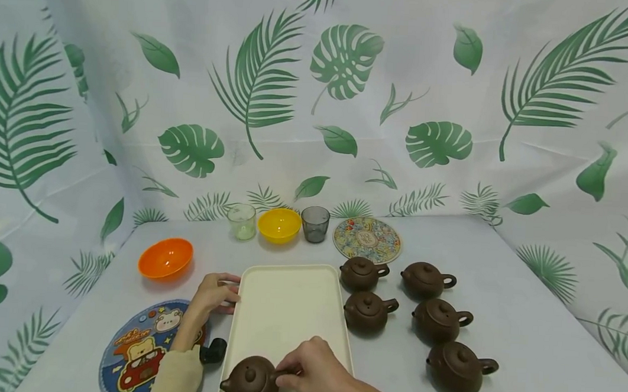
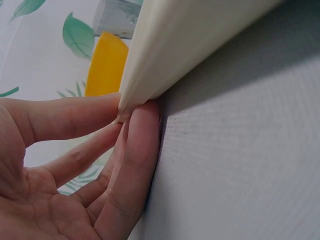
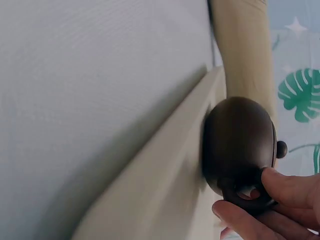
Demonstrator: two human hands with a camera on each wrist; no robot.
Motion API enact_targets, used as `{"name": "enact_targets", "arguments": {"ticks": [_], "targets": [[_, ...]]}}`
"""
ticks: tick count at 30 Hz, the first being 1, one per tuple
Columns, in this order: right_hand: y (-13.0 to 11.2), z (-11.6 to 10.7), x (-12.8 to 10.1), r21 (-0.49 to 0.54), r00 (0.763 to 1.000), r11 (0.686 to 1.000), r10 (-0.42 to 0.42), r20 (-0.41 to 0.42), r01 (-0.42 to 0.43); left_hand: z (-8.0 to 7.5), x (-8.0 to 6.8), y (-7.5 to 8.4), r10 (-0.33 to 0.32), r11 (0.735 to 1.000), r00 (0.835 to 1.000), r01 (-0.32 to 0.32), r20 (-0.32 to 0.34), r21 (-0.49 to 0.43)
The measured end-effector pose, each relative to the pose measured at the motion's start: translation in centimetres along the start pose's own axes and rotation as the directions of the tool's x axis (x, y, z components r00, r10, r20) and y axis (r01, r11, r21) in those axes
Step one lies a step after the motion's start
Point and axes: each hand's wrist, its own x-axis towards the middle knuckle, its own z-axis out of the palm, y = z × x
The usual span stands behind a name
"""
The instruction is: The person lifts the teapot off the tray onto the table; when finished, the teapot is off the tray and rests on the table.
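A brown teapot [image 1: 251,383] sits over the near end of the cream tray [image 1: 292,313], its spout toward the left. My right hand [image 1: 315,371] pinches its loop handle between thumb and fingers; the right wrist view shows the teapot [image 3: 239,142] low against the tray, lid knob upward. At the tray's left side my left hand [image 1: 214,294] holds the rim. In the left wrist view the thumb lies at the rim's edge and the fingertips [image 2: 145,117] reach beneath it.
Several brown teapots [image 1: 438,321] stand right of the tray. Behind it are a green glass [image 1: 242,222], a yellow bowl [image 1: 280,226], a grey glass [image 1: 315,224] and a patterned round mat [image 1: 367,239]. An orange bowl [image 1: 165,259] and a blue cartoon mat [image 1: 140,353] lie left.
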Motion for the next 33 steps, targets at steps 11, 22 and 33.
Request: {"name": "enact_targets", "arguments": {"ticks": [11, 22, 33], "targets": [[1.0, -5.4, -2.4, 0.147, 0.999, 0.988, 0.047, -0.006, -0.046, -0.1, 0.0, -0.1, 0.002, 1.000, 1.000, -0.002, -0.009, -0.001], [4.6, -12.8, -8.1, 0.085, 0.991, 0.988, 0.131, -0.032, -0.128, 0.2, 0.1, -0.1, 0.005, 1.000, 1.000, -0.005, -0.013, -0.006], [6.3, -14.1, -10.2, 0.037, 0.992, 0.991, 0.127, -0.009, -0.126, 0.2, 0.1, -0.1, 0.010, 1.000, 1.000, -0.009, -0.025, 0.007]]}}
